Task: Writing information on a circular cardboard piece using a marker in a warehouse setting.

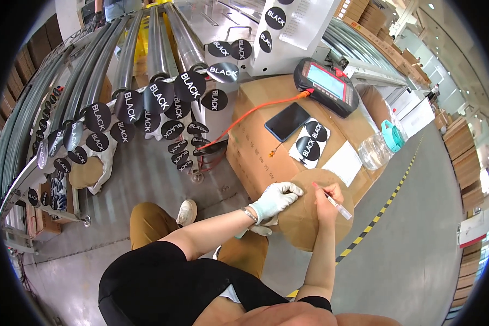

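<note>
My left hand (275,201) wears a white glove and is closed on the left edge of a round brown cardboard disc (299,228). The disc rests tilted against the near end of a large cardboard box (266,146). Bare and ungloved, my right hand (328,202) pinches a pen (339,208) with a pale barrel over the disc's upper right part. Whether its tip touches the cardboard is too small to tell. A second white glove (261,230) shows below my left wrist, partly hidden.
On the box lie a phone (287,121), a card with black round labels (309,143), a white paper sheet (343,164), a clear bottle with a teal lid (383,145) and a handheld device (326,87) with an orange cable (255,108). Metal rollers (157,49) stand at left.
</note>
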Demonstrator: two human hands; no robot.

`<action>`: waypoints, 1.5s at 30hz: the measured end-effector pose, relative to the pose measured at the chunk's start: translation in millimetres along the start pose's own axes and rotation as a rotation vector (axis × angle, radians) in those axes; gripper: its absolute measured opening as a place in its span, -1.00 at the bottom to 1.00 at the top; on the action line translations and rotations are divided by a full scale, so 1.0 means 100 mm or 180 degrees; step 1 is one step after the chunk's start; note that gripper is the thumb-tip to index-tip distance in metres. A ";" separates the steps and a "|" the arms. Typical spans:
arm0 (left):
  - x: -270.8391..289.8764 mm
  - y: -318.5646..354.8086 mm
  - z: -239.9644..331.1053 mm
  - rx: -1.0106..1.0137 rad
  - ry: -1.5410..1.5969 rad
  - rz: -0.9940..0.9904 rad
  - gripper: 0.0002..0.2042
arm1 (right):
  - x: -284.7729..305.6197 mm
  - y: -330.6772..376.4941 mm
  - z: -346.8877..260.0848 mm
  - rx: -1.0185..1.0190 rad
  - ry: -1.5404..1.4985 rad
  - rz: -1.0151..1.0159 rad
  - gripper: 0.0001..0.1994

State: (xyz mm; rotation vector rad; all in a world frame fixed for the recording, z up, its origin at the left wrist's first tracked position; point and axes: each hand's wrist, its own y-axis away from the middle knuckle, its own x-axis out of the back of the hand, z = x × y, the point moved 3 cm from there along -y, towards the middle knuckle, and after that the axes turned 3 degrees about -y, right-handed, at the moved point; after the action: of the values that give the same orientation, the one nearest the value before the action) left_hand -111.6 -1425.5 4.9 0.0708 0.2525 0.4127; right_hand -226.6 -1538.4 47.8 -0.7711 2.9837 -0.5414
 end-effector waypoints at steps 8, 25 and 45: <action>-0.01 0.01 -0.04 0.0092 0.0030 -0.0032 -0.90 | 0.04 0.02 0.09 -0.0026 -0.0055 0.0028 -0.71; 0.07 0.51 0.60 -0.0852 0.0176 -0.0168 -0.87 | 0.24 0.35 -1.04 0.1038 -0.1012 0.0492 -0.81; 0.32 2.40 1.17 -0.1988 -0.0596 -0.0105 -0.89 | -0.38 1.66 -2.00 0.1541 -0.0755 -0.0480 -0.78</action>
State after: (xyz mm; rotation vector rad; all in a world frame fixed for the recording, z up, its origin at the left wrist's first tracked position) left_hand -146.5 -1195.0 139.2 -0.5046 -0.0673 0.4337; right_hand -290.9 -1319.1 177.7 -0.9309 2.4408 -1.0425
